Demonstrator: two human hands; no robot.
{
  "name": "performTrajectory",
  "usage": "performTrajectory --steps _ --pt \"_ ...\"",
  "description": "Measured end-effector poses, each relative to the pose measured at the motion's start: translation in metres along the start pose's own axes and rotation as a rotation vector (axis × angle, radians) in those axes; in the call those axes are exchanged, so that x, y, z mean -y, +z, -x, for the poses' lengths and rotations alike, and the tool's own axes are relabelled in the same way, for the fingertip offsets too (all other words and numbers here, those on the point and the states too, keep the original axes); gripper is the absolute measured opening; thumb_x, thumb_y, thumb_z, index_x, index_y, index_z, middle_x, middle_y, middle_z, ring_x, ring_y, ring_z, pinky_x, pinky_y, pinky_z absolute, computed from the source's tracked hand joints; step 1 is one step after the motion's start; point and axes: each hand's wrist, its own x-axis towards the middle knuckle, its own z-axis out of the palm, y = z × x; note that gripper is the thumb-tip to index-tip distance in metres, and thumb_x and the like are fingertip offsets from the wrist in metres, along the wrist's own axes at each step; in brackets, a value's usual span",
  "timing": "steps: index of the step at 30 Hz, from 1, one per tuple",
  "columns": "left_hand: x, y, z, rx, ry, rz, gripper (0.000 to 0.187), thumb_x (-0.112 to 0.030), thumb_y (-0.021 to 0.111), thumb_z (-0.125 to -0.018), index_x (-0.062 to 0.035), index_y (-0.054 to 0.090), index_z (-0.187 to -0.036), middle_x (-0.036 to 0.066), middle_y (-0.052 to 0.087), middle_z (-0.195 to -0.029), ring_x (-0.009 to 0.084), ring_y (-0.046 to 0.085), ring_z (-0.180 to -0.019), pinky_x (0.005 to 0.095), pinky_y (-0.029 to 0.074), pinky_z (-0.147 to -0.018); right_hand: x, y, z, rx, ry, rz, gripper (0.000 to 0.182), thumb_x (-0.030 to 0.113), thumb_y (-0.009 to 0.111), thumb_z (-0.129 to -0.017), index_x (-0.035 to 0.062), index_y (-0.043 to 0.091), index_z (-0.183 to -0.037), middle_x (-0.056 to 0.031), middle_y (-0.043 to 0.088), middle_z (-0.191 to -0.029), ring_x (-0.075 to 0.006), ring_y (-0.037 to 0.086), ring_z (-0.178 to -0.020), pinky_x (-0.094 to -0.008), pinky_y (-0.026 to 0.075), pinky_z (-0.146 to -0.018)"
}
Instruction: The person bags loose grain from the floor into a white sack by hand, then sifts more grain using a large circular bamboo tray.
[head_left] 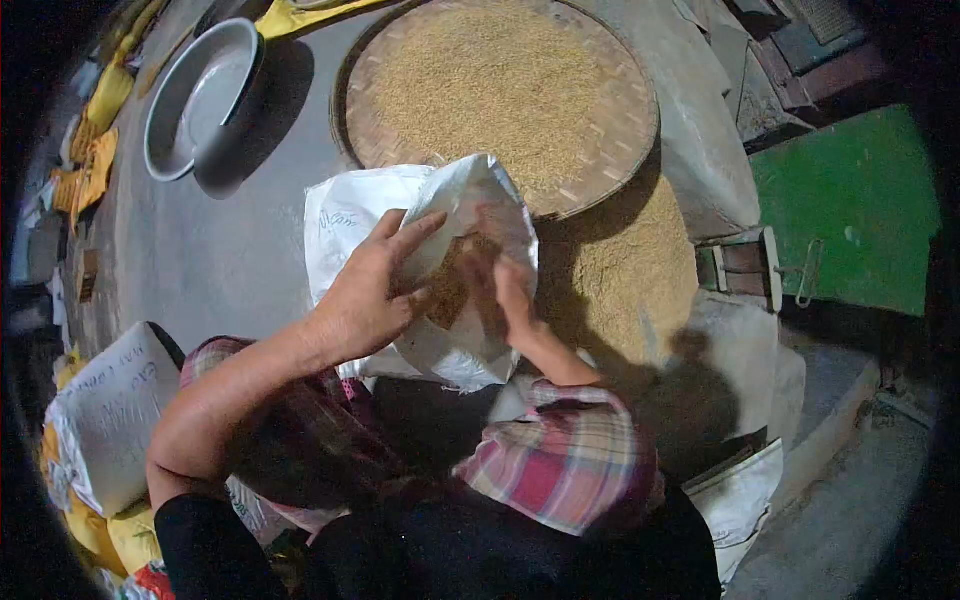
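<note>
A white woven sack [335, 235] with handwriting on it lies in front of me, its mouth spread apart. My left hand [375, 290] is at the sack's left side, with fingers apart and its fingertips against the folded-back rim. Brown grain [447, 290] shows inside. My right hand [513, 300] is at the right side of the opening, its fingers partly inside and smeared by motion, so what they hold cannot be made out. Just beyond the sack is a round woven tray [590, 190] with pale grain [490, 80] spread over it.
A grey metal basin [160, 125] sits at the upper left. Loose grain [635, 270] lies on the floor right of the sack, partly under the tray. A green panel [850, 210] is at the right. Another white sack [110, 420] stands at the lower left.
</note>
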Motion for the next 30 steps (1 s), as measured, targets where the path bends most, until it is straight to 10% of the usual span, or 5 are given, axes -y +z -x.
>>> performTrajectory --steps 1,2,5,10,30 --pt "0.003 -0.001 0.001 -0.007 0.034 -0.015 0.061 0.003 0.056 -0.069 -0.0066 0.036 -0.125 0.015 0.038 -0.112 0.0292 0.040 -0.110 0.0330 0.032 -0.097 -0.007 -0.011 0.001 -0.086 0.146 -0.003 0.013 0.010 0.055 -0.075 0.0011 0.051 -0.084 -0.0142 0.053 -0.080 -0.0308 0.052 -0.076 -0.0362 0.042 -0.062" --pt "0.005 -0.002 0.001 -0.011 0.034 -0.002 0.061 0.003 0.056 -0.069 -0.0066 0.036 -0.125 0.015 0.038 -0.112 0.0292 0.040 -0.110 0.0330 0.032 -0.097 -0.017 -0.023 -0.001 -0.154 -0.263 0.612 0.007 0.008 0.055 -0.076 0.0018 0.051 -0.073 -0.0135 0.051 -0.070 -0.0322 0.052 -0.069 -0.0402 0.040 -0.059" --pt "0.007 -0.005 0.000 0.004 0.046 -0.021 0.062 0.005 0.055 -0.068 -0.0057 0.036 -0.125 0.015 0.038 -0.112 0.0299 0.041 -0.110 0.0332 0.033 -0.096 -0.008 -0.041 -0.007 -0.448 -0.275 0.665 0.023 0.013 0.065 -0.069 0.0045 0.047 -0.081 -0.0137 0.047 -0.064 -0.0288 0.049 -0.060 -0.0388 0.038 -0.054" --pt "0.017 0.004 -0.006 0.008 0.050 0.025 0.063 0.002 0.057 -0.066 -0.0051 0.035 -0.125 0.017 0.038 -0.110 0.0318 0.043 -0.106 0.0354 0.036 -0.094 -0.030 -0.057 -0.012 0.009 0.158 0.497 0.018 0.013 0.061 -0.068 0.0019 0.055 -0.081 -0.0176 0.059 -0.075 -0.0328 0.057 -0.071 -0.0386 0.043 -0.063" --pt "0.015 -0.048 0.005 -0.215 0.012 -0.121 0.065 0.008 0.050 -0.060 -0.0041 0.039 -0.123 0.017 0.036 -0.124 0.0282 0.037 -0.116 0.0320 0.028 -0.099 0.051 -0.044 -0.034 0.183 0.088 0.529 0.037 0.010 0.055 -0.076 -0.0006 0.041 -0.108 -0.0226 0.051 -0.104 -0.0315 0.052 -0.099 -0.0361 0.040 -0.082"
